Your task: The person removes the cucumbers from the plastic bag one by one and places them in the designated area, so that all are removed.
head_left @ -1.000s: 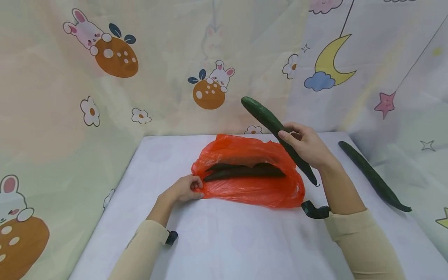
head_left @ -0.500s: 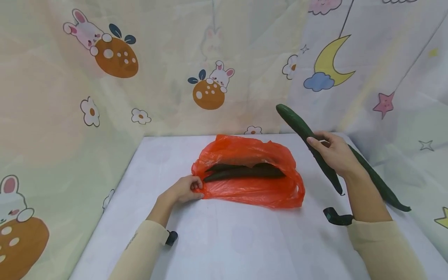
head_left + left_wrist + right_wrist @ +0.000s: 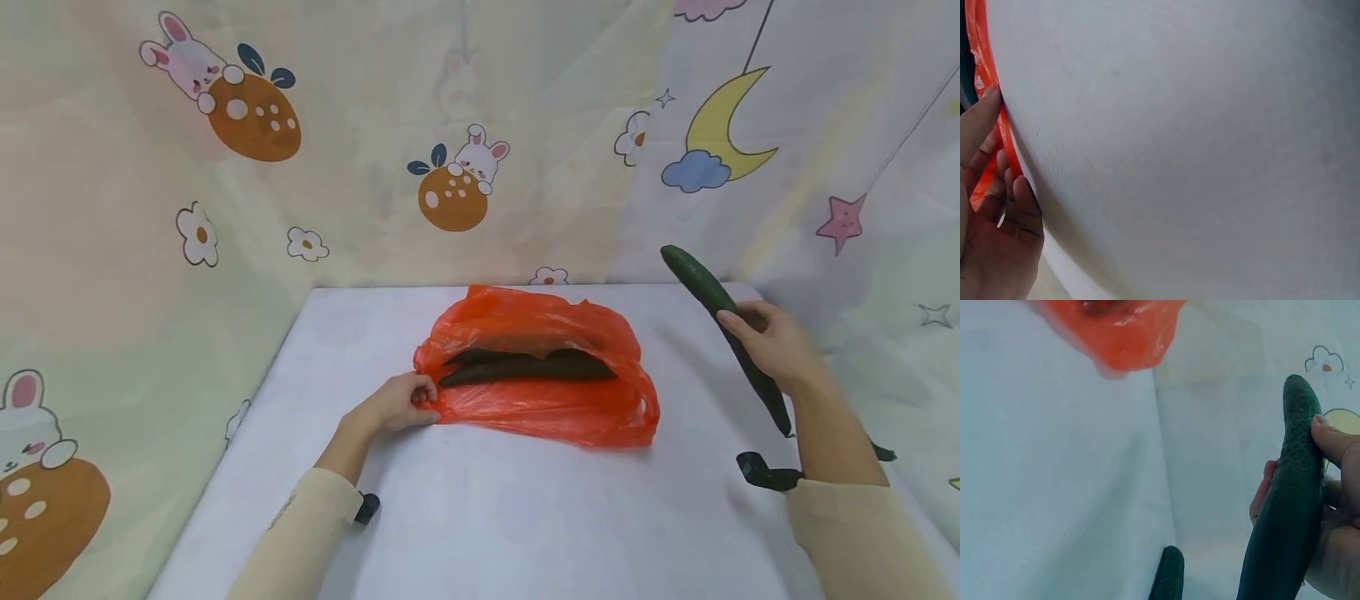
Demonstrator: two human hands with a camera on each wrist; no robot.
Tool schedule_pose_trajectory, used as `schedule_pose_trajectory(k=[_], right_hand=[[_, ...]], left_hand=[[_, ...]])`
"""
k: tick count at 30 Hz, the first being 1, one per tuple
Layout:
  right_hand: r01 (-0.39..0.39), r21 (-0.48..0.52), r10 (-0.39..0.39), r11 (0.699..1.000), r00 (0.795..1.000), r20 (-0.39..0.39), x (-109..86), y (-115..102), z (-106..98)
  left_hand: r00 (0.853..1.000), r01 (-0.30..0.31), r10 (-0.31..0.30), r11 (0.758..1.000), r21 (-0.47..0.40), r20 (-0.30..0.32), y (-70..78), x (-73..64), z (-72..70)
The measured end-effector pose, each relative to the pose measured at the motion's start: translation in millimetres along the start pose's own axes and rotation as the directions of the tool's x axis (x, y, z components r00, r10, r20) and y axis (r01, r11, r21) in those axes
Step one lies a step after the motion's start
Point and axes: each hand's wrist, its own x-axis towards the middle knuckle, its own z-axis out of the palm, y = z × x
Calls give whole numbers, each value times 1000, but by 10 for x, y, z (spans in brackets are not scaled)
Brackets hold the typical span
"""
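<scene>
At the middle of the table lies an orange-red plastic bag [image 3: 540, 417], its mouth facing me, with dark cucumbers [image 3: 525, 369] inside. My left hand [image 3: 397, 402] pinches the bag's left edge; in the left wrist view thumb and fingers [image 3: 1027, 215] sit either side of the plastic. Off to the right, my right hand [image 3: 776, 350] grips a long green cucumber [image 3: 701, 279] round its middle, tilted and raised over the table. Another cucumber [image 3: 1168, 575] lies on the table's right side. The right arm hides most of it in the head view, leaving one end [image 3: 883, 452] visible.
A white cloth covers the table [image 3: 525, 517]. Behind and beside it hangs a patterned curtain [image 3: 360, 167] with rabbits, flowers and a moon. Each wrist carries a small black camera, such as the right one [image 3: 765, 473].
My right hand has carried the cucumber rightward and slightly down, away from the bag to above the table's right side. My left hand has stayed on the bag's edge.
</scene>
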Motion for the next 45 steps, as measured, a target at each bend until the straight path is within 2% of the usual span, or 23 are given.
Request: schedule_pose_trajectory(k=[4, 9, 13, 21, 37, 45], right_hand=[[-26, -40, 26, 999, 1000, -2, -84, 151, -41], [-22, -103, 22, 994, 1000, -8, -172, 282, 27], [-41, -124, 42, 991, 999, 0, -178, 357, 70], [-99, -193, 99, 976, 995, -11, -204, 563, 3], [-129, -292, 123, 948, 992, -38, -250, 933, -69], [-156, -320, 157, 934, 987, -25, -236, 1051, -128]], left_hand=[[1000, 4, -4, 1000, 14, 9, 27, 37, -2], [1000, 10, -10, 1000, 20, 17, 27, 20, -1], [1000, 18, -18, 1000, 7, 7, 17, -18, 7], [1000, 11, -11, 1000, -19, 12, 32, 2, 35], [999, 36, -36, 999, -15, 0, 16, -21, -5], [1000, 19, -19, 1000, -9, -1, 18, -18, -1]])
